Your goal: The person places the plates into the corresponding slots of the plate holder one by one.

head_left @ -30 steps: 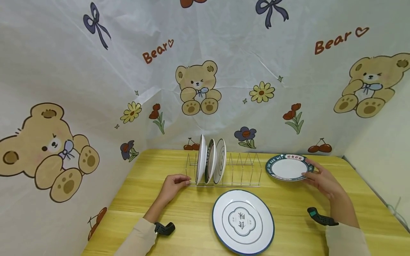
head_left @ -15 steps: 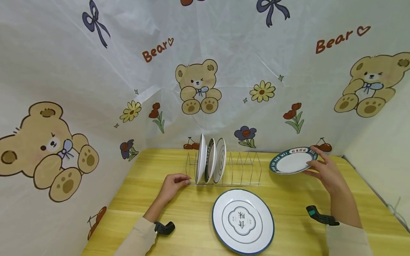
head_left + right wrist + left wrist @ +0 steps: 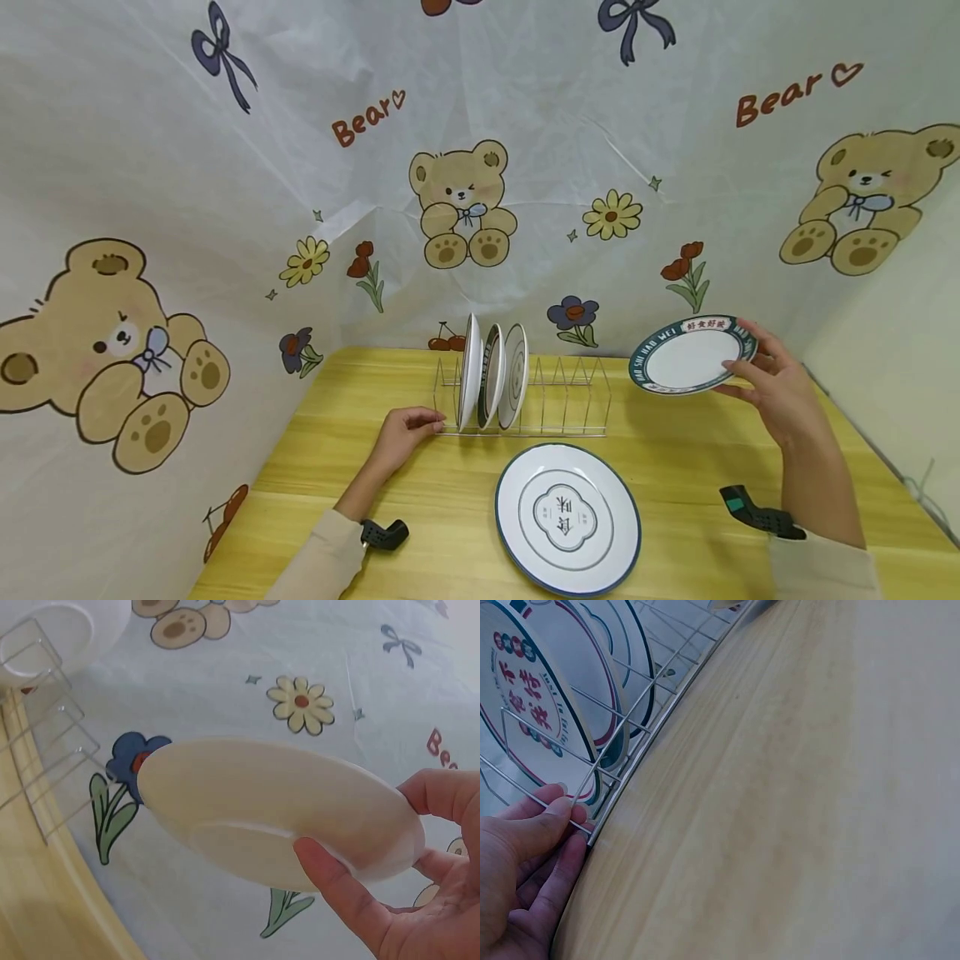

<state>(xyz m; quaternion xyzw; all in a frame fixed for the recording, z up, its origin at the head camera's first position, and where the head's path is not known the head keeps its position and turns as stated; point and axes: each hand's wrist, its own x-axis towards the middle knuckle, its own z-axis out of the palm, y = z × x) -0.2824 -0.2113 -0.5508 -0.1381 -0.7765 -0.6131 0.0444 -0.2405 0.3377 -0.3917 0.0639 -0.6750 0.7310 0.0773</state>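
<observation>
My right hand [image 3: 776, 387] grips the right rim of a white plate [image 3: 690, 358] with a green lettered border, holding it tilted above the table. In the right wrist view the pale underside of that plate [image 3: 277, 810] shows, with a finger pressed against it. My left hand [image 3: 405, 435] pinches the front left corner of a wire dish rack [image 3: 566, 432]; thumb and fingers close round the wire in the left wrist view. Three plates stand on edge in the rack's left part: a white one [image 3: 470, 375], a dark-rimmed one [image 3: 491, 377] and a pale one [image 3: 514, 379].
A large white plate [image 3: 567, 518] with a blue rim lies flat on the wooden table [image 3: 435, 517] in front of the rack. Behind the table hangs a bear-patterned cloth [image 3: 300, 150]. A pale wall [image 3: 907, 383] bounds the right side.
My right hand has raised the green-bordered plate from near the tabletop, tilting it more towards me. My left hand has stayed at the rack's corner.
</observation>
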